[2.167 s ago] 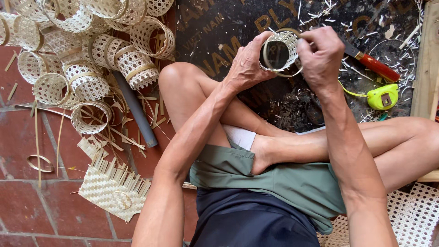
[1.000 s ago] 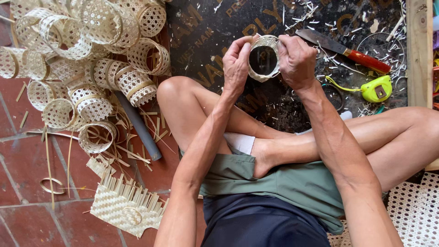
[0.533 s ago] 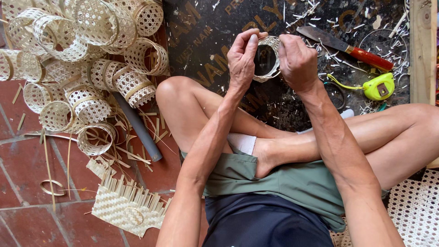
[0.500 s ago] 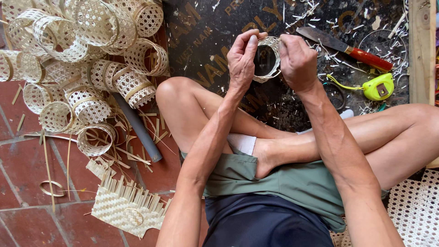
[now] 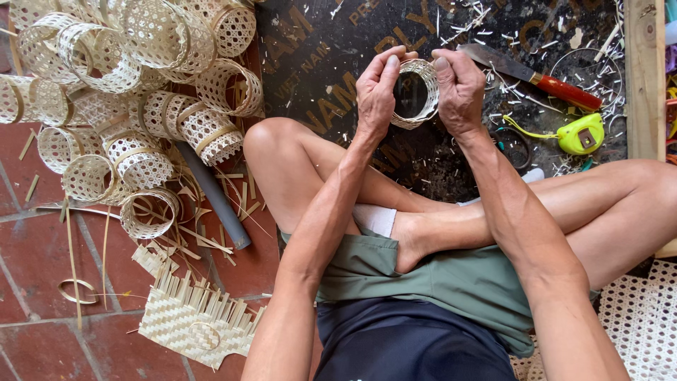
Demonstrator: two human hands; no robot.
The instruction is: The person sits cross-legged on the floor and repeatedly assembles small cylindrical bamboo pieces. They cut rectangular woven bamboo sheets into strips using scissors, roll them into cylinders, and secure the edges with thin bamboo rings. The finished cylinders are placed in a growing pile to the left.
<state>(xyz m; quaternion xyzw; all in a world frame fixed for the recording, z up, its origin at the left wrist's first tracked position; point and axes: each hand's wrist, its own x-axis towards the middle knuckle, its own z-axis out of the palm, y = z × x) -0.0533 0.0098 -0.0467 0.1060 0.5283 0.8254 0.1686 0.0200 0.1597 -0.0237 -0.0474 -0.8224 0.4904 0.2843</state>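
Observation:
I hold a small woven bamboo ring (image 5: 422,73) up in front of me with both hands, above a dark board (image 5: 317,63). My left hand (image 5: 377,88) grips its left side with the fingers curled over the top rim. My right hand (image 5: 460,88) clasps its right side. The ring's open middle faces the camera. I sit cross-legged, my knees spread to either side under my arms.
A heap of woven bamboo rings (image 5: 134,92) lies on the left, with a grey tube (image 5: 215,197), a flat woven mat piece (image 5: 194,321) and loose strips on red tiles. A red-handled knife (image 5: 529,74) and yellow tape measure (image 5: 582,134) lie at right. Wooden beam (image 5: 643,70) at far right.
Both hands have kept hold of the ring and turned it slightly; my left fingers have shifted over its top rim. The view has drifted a little.

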